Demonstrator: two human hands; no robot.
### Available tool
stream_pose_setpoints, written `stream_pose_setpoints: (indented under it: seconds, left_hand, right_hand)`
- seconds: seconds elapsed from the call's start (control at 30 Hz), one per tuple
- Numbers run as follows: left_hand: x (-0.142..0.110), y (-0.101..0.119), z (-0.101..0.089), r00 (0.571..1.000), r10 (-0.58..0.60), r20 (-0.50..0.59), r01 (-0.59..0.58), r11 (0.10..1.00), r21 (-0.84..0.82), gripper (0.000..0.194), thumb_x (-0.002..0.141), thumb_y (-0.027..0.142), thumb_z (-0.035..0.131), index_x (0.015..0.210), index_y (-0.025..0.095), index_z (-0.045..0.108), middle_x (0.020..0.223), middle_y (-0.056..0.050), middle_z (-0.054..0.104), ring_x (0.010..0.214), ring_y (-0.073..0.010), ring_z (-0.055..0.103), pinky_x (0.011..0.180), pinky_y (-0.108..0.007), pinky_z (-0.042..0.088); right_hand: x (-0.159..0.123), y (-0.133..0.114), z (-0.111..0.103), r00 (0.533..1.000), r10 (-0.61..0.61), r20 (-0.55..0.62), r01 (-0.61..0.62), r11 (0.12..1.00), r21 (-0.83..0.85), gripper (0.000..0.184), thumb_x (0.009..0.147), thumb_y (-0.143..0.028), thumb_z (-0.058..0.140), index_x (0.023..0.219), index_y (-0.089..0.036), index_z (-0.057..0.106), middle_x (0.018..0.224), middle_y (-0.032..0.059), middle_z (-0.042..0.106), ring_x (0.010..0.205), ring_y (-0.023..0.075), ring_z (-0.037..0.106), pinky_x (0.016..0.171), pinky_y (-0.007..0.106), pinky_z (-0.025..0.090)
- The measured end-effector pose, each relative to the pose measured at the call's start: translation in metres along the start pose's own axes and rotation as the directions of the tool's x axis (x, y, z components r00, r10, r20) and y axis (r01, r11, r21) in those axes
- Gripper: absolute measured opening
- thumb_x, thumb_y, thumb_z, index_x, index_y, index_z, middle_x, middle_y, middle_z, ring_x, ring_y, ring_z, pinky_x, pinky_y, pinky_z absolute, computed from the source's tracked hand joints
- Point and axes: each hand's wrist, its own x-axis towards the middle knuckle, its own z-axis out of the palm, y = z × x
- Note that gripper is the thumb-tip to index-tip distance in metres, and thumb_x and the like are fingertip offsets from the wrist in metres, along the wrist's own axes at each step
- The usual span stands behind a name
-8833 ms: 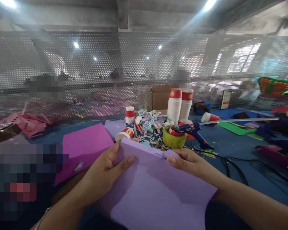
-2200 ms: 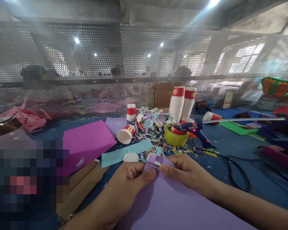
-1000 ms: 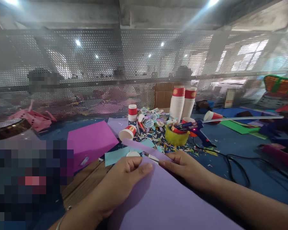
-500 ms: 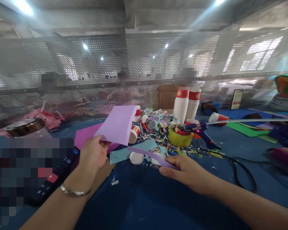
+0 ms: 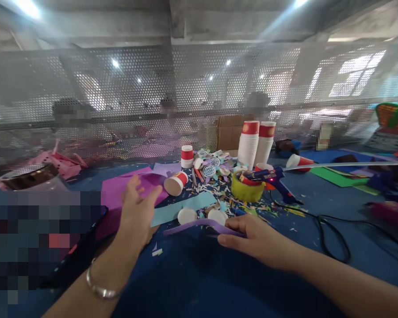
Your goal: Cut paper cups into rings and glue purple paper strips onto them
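Note:
My right hand (image 5: 248, 234) pinches one end of a narrow purple paper strip (image 5: 192, 224), whose other end stretches left above the blue table. My left hand (image 5: 137, 210), with a silver bangle at its wrist, holds nothing and has its fingers apart. It is over a magenta sheet (image 5: 111, 194). Part of a lavender sheet (image 5: 166, 169) lies behind that sheet. Two white paper discs (image 5: 187, 216) sit just beyond the strip, beside a light blue paper band (image 5: 175, 209). A red-and-white paper cup (image 5: 175, 184) lies on its side near my left hand.
A hot glue gun (image 5: 275, 177) rests on a yellow tape roll (image 5: 247, 191), its black cable (image 5: 328, 234) running right. Stacked paper cups (image 5: 248, 145) stand behind. Paper scraps and patterned discs (image 5: 212, 168) are heaped in the middle. A dark device, partly blurred, lies at left.
My left hand has let go of the lavender sheet, which now lies farther back on the table. The strip in my right hand has swung lower, toward me.

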Motion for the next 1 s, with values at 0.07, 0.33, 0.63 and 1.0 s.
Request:
stream_pose_setpoints:
  seconds: [0.07, 0.33, 0.63, 1.0]
  left_hand:
    - [-0.019, 0.013, 0.005, 0.990, 0.104, 0.096, -0.111, 0.991, 0.080, 0.049, 0.082, 0.038, 0.067, 0.127, 0.026, 0.052, 0.132, -0.010, 0.053, 0.121, -0.0318, 0.050, 0.100, -0.050, 0.041]
    - [-0.048, 0.026, 0.010, 0.651, 0.236, 0.721, -0.398, 0.916, 0.059, 0.025, 0.085, 0.016, 0.058, 0.096, 0.029, 0.077, 0.093, -0.005, 0.075, 0.092, -0.0254, 0.065, 0.083, -0.038, 0.047]
    - [-0.018, 0.016, 0.010, 0.832, -0.207, 0.515, 0.421, 0.841, -0.341, 0.013, 0.070, 0.017, 0.075, 0.081, 0.017, 0.068, 0.074, 0.000, 0.066, 0.068, -0.0126, 0.060, 0.065, -0.023, 0.047]
    - [-0.056, 0.030, 0.027, 0.689, -0.201, 0.696, 0.561, 0.756, -0.336, 0.025, 0.073, 0.017, 0.070, 0.095, 0.018, 0.061, 0.079, 0.000, 0.062, 0.072, -0.0154, 0.062, 0.070, -0.029, 0.053]
  right_hand:
    - [0.000, 0.000, 0.000, 1.000, 0.008, 0.005, -0.008, 1.000, -0.004, 0.041, 0.088, -0.049, 0.054, 0.063, -0.019, 0.042, 0.061, -0.0051, 0.034, 0.055, 0.0101, 0.031, 0.051, 0.027, 0.022]
    - [-0.003, -0.007, 0.007, 1.000, 0.024, -0.017, -0.026, 0.989, -0.144, 0.033, 0.085, -0.045, 0.058, 0.066, -0.019, 0.049, 0.058, -0.0035, 0.046, 0.052, 0.0105, 0.037, 0.048, 0.025, 0.024]
    - [-0.008, -0.012, 0.014, 0.992, -0.097, -0.083, 0.047, 0.881, -0.471, 0.018, 0.082, -0.035, 0.066, 0.084, -0.019, 0.061, 0.079, 0.0045, 0.067, 0.064, 0.0190, 0.059, 0.054, 0.028, 0.035]
    - [-0.017, -0.019, 0.016, 0.710, -0.649, -0.273, 0.372, 0.675, -0.637, 0.028, 0.093, -0.018, 0.050, 0.120, -0.019, 0.055, 0.105, 0.0098, 0.067, 0.092, 0.0238, 0.059, 0.083, 0.041, 0.049]
